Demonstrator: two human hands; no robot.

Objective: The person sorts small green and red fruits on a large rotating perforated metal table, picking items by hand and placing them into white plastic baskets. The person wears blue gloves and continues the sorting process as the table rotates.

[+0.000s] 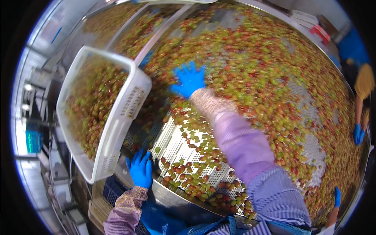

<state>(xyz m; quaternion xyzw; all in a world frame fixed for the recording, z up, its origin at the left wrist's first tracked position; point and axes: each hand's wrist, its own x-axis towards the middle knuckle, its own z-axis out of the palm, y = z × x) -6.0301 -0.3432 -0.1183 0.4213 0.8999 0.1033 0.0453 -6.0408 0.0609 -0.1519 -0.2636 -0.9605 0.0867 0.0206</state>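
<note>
My right hand (189, 80), in a blue glove, is spread palm down over small oval red and green fruits (252, 85). It appears to touch them but grips none. They lie in a loose layer on a perforated metal sorting table (174, 139), whose bare surface shows between my two arms. A white plastic basket (133, 97) full of the same fruits tilts at the table's left side. Below the basket's lower right corner, my left hand (140, 170), also gloved in blue, has its fingers apart near the table's metal rim (179, 195). Whether it touches basket or rim I cannot tell.
Other people's blue-gloved hands (357, 134) show at the table's right edge. A pale rail (161, 35) crosses the table behind the basket. A dark blue mesh crate (113, 189) sits below the basket. A red box (320, 33) lies beyond the far rim.
</note>
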